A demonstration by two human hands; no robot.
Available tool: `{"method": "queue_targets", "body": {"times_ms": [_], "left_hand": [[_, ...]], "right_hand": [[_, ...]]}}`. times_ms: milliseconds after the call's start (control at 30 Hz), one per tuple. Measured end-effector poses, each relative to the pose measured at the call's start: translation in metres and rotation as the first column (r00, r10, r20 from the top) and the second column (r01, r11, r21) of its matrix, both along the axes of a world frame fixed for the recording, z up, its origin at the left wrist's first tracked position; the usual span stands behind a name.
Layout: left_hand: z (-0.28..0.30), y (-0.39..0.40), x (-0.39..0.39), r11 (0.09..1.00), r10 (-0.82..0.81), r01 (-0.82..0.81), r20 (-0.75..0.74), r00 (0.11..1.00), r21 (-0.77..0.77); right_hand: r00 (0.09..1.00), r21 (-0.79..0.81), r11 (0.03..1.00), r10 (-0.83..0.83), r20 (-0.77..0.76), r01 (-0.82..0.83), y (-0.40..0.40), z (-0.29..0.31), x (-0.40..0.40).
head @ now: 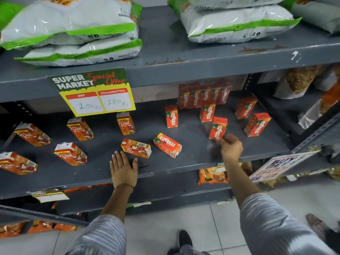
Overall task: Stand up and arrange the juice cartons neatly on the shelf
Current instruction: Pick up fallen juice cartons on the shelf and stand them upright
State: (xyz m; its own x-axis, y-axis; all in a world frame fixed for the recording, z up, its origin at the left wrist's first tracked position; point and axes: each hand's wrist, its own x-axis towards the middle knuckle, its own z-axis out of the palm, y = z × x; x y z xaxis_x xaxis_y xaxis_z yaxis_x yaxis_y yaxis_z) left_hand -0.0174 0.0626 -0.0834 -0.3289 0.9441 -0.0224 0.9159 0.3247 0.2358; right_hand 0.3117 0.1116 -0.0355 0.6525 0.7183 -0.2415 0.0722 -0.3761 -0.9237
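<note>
Juice cartons sit scattered on the grey shelf (165, 164) across mid-frame: Real cartons (70, 154) at left, mostly upright, w/ one Real carton lying flat (136, 148) at centre beside a flat Maaza carton (167, 148); upright Maaza cartons at right. Left hand (123, 168) rests open, palm down on the shelf edge, just below the flat Real carton. Right hand (230, 147), blurred, touches the bottom of one upright Maaza carton (218, 128) w/ its fingertips; can't tell if it's gripping.
</note>
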Motion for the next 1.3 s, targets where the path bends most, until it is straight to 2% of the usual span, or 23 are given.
{"method": "queue_targets", "body": {"times_ms": [67,100,167,267,333,400,467,567,633,700,733,800,867,933,1000,1100,1300], "left_hand": [[0.001,0.0,0.0,1.0,0.0,0.0,0.0,1.0,-0.01],[0.001,0.0,0.0,1.0,-0.002,0.002,-0.003,1.0,-0.016],[0.002,-0.001,-0.001,0.999,-0.005,0.005,-0.004,1.0,-0.031],[0.002,-0.001,-0.002,0.999,-0.012,0.012,-0.008,1.0,-0.048],[0.002,-0.001,-0.003,0.998,-0.018,0.018,-0.003,1.0,-0.057],[0.001,0.0,-0.004,0.998,-0.023,0.024,0.006,1.0,-0.062],[0.001,-0.001,-0.004,0.998,-0.026,0.027,0.012,1.0,-0.064],[-0.001,0.0,-0.004,0.998,-0.028,0.028,0.008,1.0,-0.064],[-0.001,0.0,-0.004,0.998,-0.025,0.026,0.013,1.0,-0.063],[-0.001,0.0,-0.004,0.998,-0.022,0.023,0.015,1.0,-0.063],[0.0,0.0,-0.004,0.998,-0.021,0.022,0.014,1.0,-0.063],[0.0,0.0,-0.004,0.998,-0.02,0.021,0.013,1.0,-0.065],[0.0,-0.001,-0.005,0.998,-0.019,0.02,0.015,1.0,-0.067],[-0.001,-0.001,-0.005,0.998,-0.018,0.019,0.02,1.0,-0.066],[-0.002,0.0,-0.006,0.998,-0.022,0.023,0.022,1.0,-0.063],[-0.003,0.001,-0.006,0.998,-0.027,0.029,0.026,0.999,-0.059],[-0.004,0.001,-0.007,0.997,-0.049,0.051,0.036,0.998,-0.061]], "right_hand": [[0.999,0.035,0.999,-0.036,0.037,0.035,-0.01,-0.002,-0.024],[0.998,0.041,0.999,0.015,0.055,-0.018,-0.013,-0.003,-0.037],[0.971,0.012,0.975,0.22,0.092,-0.222,-0.015,-0.003,-0.06],[0.811,-0.103,0.833,0.553,0.191,-0.543,-0.01,0.005,-0.088],[0.672,-0.216,0.711,0.703,0.234,-0.669,-0.005,0.01,-0.099],[0.567,-0.326,0.601,0.798,0.205,-0.73,0.0,0.013,-0.105],[0.514,-0.383,0.544,0.837,0.185,-0.747,0.003,0.016,-0.108],[0.479,-0.424,0.522,0.852,0.214,-0.74,0.006,0.02,-0.113],[0.494,-0.419,0.53,0.846,0.2,-0.737,0.008,0.023,-0.116],[0.575,-0.35,0.557,0.816,0.061,-0.754,0.008,0.026,-0.115],[0.616,-0.311,0.571,0.786,-0.063,-0.76,0.005,0.027,-0.114],[0.64,-0.242,0.592,0.711,-0.292,-0.768,-0.001,0.028,-0.109],[0.599,-0.146,0.61,0.653,-0.464,-0.779,-0.009,0.028,-0.102],[0.5,-0.008,0.606,0.649,-0.574,-0.796,-0.015,0.033,-0.097],[0.405,0.148,0.594,0.688,-0.602,-0.79,-0.019,0.042,-0.091],[0.289,0.341,0.499,0.81,-0.51,-0.797,-0.023,0.065,-0.082],[0.151,0.441,0.294,0.932,-0.33,-0.848,-0.035,0.113,-0.075]]}}
